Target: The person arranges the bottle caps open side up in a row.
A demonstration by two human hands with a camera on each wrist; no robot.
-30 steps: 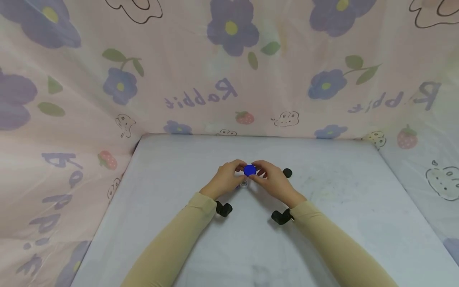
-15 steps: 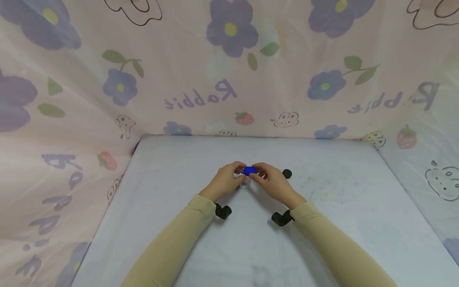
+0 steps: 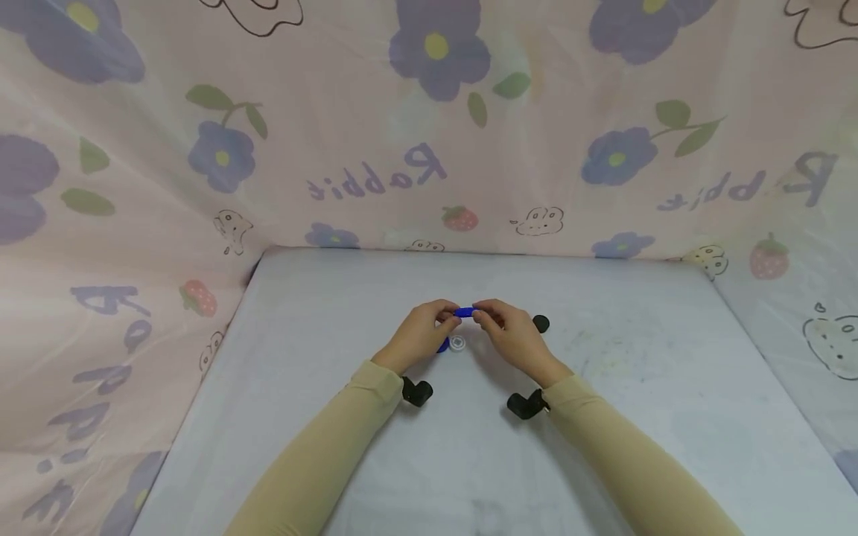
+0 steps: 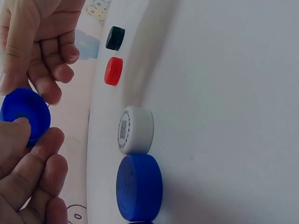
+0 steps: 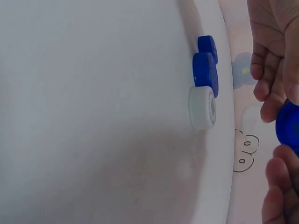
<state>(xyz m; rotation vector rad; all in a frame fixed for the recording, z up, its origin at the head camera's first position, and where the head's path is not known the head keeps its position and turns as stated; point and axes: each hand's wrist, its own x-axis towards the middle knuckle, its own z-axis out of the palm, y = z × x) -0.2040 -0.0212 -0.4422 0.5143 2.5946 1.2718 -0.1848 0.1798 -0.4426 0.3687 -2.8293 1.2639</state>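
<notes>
A blue bottle cap (image 3: pixel 464 313) is held edge-on to the head camera, above the table, between both hands. The left hand (image 3: pixel 424 331) pinches its left side; the left wrist view shows that thumb on the hollow inside of the cap (image 4: pixel 35 109). My right hand (image 3: pixel 512 333) pinches the right side with thumb and fingers. On the table below lie a white cap (image 4: pixel 136 130) and a larger blue cap (image 4: pixel 139 187), side by side. Another blue cap (image 5: pixel 207 44) adjoins the larger one in the right wrist view.
A black cap (image 3: pixel 541 324) lies beyond the right hand, beside a red cap (image 4: pixel 114 71) hidden from the head view. Black wrist devices (image 3: pixel 418 393) jut from both cuffs. Patterned cloth (image 3: pixel 375 134) borders the white table (image 3: pixel 637 417) at back and sides.
Held by both hands, the blue bottle cap has tipped from face-on to edge-on in the head view. The hands have spread slightly, and more of the white and blue caps below shows.
</notes>
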